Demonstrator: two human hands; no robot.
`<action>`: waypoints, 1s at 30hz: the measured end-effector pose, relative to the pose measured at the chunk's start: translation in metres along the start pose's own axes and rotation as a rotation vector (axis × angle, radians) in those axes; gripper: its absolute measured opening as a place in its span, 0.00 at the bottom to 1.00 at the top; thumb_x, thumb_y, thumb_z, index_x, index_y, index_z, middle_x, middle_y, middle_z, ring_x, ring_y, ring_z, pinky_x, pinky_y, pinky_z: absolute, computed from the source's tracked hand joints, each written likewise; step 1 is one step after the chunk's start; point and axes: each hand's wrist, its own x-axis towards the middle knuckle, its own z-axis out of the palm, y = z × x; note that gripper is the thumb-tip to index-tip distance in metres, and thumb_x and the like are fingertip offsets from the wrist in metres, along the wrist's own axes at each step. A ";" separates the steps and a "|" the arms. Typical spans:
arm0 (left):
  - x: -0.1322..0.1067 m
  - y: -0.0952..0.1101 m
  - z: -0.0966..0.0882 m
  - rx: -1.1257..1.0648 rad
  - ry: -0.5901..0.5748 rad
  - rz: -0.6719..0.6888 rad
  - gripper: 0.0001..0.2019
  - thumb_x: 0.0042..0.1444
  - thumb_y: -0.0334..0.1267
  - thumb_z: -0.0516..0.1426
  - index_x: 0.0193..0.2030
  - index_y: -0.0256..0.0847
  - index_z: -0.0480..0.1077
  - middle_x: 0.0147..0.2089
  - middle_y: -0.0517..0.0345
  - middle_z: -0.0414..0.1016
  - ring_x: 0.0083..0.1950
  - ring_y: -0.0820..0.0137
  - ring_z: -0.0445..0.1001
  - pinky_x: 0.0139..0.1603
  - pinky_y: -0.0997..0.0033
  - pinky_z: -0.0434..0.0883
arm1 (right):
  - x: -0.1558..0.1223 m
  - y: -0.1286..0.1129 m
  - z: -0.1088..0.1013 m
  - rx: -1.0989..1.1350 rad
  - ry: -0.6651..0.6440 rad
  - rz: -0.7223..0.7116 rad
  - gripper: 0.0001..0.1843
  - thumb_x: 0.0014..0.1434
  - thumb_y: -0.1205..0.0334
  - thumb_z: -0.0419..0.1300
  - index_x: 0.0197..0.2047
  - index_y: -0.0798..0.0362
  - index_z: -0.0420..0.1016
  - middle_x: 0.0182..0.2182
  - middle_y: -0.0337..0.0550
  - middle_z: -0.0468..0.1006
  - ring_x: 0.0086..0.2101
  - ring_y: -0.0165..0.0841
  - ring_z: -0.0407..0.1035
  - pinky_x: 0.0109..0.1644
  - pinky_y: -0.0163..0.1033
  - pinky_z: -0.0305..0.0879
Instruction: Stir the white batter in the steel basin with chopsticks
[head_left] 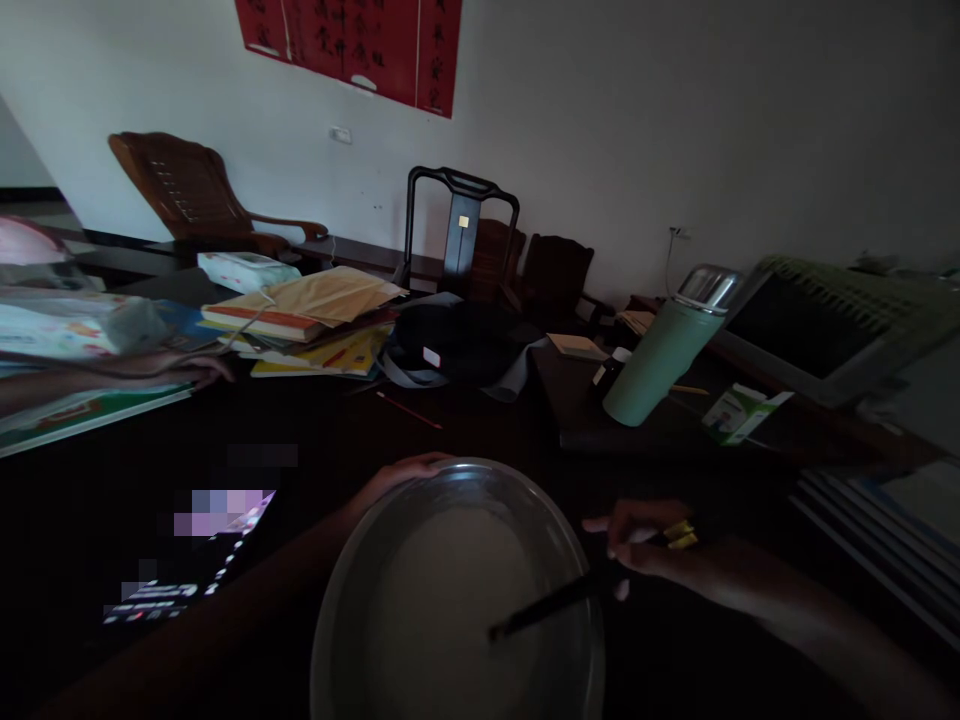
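Observation:
A round metal basin (591, 640) sits low in the middle of the view, with a smooth, pale whitish content (442, 590) inside; I cannot tell whether it is liquid or paste. My left hand (405, 474) grips the basin's far left rim, its fingers partly hidden behind the edge. To the right of the basin, my right hand (645, 535) is closed around a dark, slim stick (544, 605), one finger pointing out and a gold-coloured ring on another. The stick slants down to the left across the rim, its tip at or just over the pale content.
Left of the basin lies a lit phone (225, 525). Another person's hand (202, 368) rests beyond it near books. Papers (315, 300), a black bag (461, 340) and a red pencil (409, 410) lie ahead. A green thermos (667, 350) and small box (739, 412) stand right.

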 end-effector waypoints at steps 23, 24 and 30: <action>-0.002 0.000 0.002 0.007 0.043 -0.026 0.14 0.57 0.38 0.56 0.47 0.38 0.78 0.53 0.51 0.77 0.55 0.55 0.71 0.60 0.61 0.60 | -0.002 -0.005 -0.001 -0.071 -0.066 -0.005 0.09 0.60 0.54 0.61 0.32 0.49 0.73 0.28 0.40 0.81 0.43 0.41 0.76 0.51 0.47 0.66; -0.002 0.001 0.003 0.009 0.052 -0.027 0.14 0.56 0.37 0.56 0.46 0.38 0.78 0.52 0.51 0.77 0.55 0.54 0.71 0.60 0.61 0.60 | -0.004 -0.006 0.005 -0.063 -0.099 -0.005 0.08 0.60 0.55 0.62 0.33 0.49 0.73 0.29 0.39 0.81 0.38 0.38 0.77 0.47 0.45 0.68; -0.002 0.000 0.002 -0.007 0.109 -0.047 0.12 0.57 0.35 0.57 0.45 0.40 0.79 0.49 0.53 0.79 0.57 0.56 0.70 0.61 0.63 0.60 | 0.002 -0.017 0.044 -0.116 -0.034 0.003 0.05 0.58 0.58 0.61 0.35 0.49 0.74 0.34 0.40 0.80 0.36 0.34 0.74 0.37 0.37 0.67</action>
